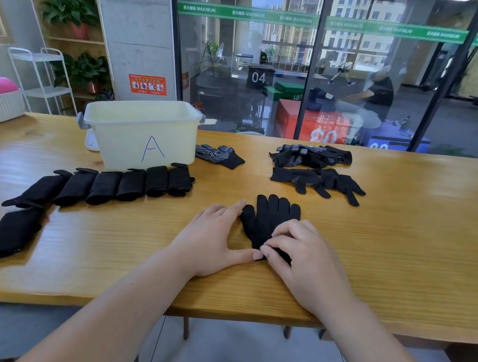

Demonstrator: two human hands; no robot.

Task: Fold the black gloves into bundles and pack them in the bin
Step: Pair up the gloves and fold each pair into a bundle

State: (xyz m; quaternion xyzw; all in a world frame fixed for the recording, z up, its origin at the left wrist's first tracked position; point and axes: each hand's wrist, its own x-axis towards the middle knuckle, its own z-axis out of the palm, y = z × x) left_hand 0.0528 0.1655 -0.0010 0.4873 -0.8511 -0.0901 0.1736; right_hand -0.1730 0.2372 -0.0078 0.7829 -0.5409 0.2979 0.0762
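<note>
Seven bundles [131, 185] beside one bin [134, 136]; right hand [306, 259] pinches one glove [269, 215]

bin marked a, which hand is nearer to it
Left. The left hand rests on the table between the bin and the glove; the right hand pinches the glove's cuff, farther right.

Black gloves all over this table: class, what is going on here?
A person is folding a black glove on the wooden table. The right hand pinches its cuff while the left hand lies flat beside it, thumb at the cuff. Finished bundles lie in a row before the bin marked A, and loose gloves wait farther back on the right.
</note>
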